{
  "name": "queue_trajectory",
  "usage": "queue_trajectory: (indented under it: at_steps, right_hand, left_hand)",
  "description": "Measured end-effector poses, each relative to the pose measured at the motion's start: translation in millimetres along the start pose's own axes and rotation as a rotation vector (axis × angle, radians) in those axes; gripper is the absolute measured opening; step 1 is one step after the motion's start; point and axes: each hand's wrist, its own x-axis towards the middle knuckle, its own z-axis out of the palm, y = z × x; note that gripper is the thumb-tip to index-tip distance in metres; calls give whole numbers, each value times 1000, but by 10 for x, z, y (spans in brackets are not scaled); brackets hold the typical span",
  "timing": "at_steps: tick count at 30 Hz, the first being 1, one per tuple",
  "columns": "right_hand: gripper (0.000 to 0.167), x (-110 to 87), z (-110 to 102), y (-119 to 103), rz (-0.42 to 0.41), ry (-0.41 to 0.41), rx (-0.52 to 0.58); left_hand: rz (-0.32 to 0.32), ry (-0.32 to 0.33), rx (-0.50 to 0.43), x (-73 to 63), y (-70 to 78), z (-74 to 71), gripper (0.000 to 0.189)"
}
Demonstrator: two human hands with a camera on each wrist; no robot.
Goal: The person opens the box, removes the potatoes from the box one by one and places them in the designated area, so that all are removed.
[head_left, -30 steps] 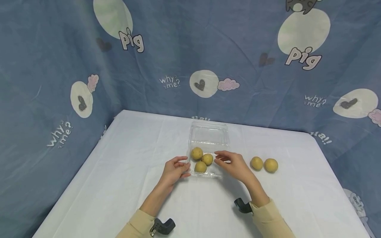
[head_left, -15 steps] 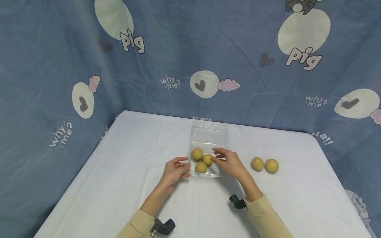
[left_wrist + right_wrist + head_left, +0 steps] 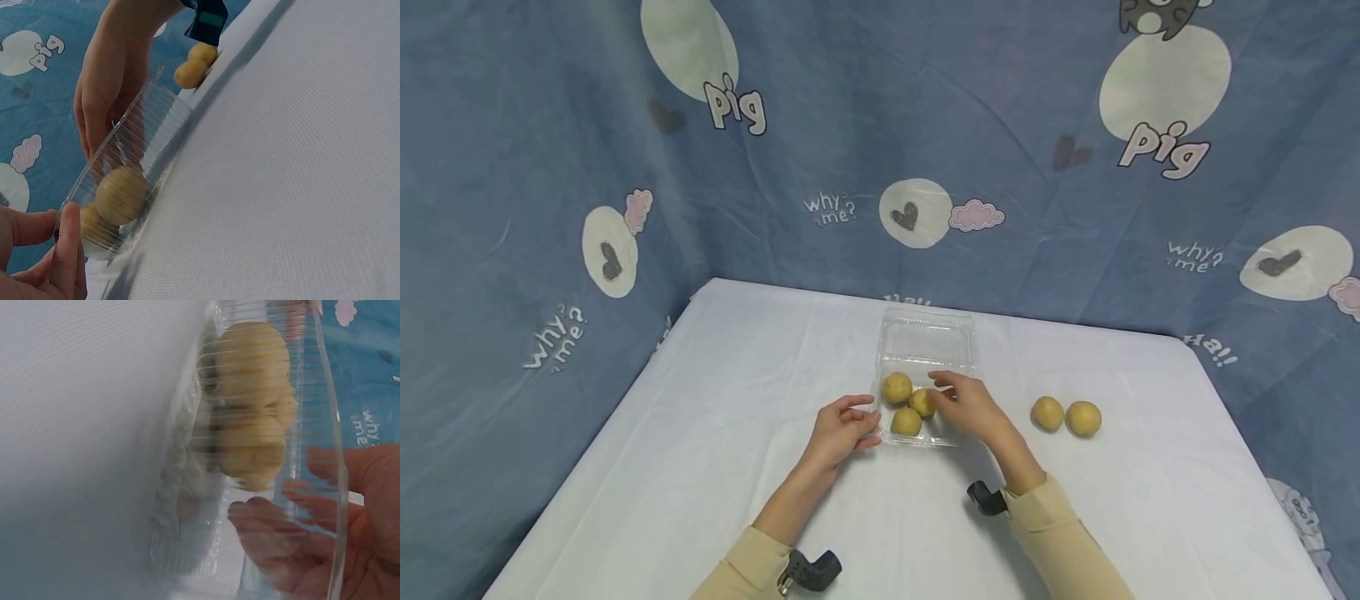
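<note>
A clear plastic clamshell box (image 3: 938,437) lies with its lid (image 3: 927,337) folded back, away from the person. In its base sit three round yellow fruits (image 3: 906,422), grouped toward the left. My left hand (image 3: 841,430) pinches the box's left rim between thumb and fingers, as the left wrist view shows. Over the right part of the base is my right hand (image 3: 973,407), fingers reaching down inside and loosely bent. Seen through the clear wall, its fingertips (image 3: 240,512) are just beside the nearest fruit (image 3: 253,450), with nothing held.
Two more round yellow fruits (image 3: 1048,413) (image 3: 1084,418) rest side by side on the white tablecloth (image 3: 700,400), right of the box. Behind the table hangs a blue printed curtain (image 3: 820,108). Each wrist wears a dark camera mount (image 3: 811,571).
My right hand has moved left and slightly inward over the box, its fingertips now overlapping the middle fruit in the head view. The left hand, box and fruits have stayed in place.
</note>
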Motion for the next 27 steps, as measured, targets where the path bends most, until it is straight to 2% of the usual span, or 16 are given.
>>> queue_trajectory:
  at_steps: [13,27]
  right_hand:
    - [37,56,78,-15,-7,-40,-42]
    - [44,71,64,-29,52,-63,-42]
  left_hand:
    - [-3,0,0,22,-30,-8,43]
    - [-7,13,-5,25,-31,-2,41]
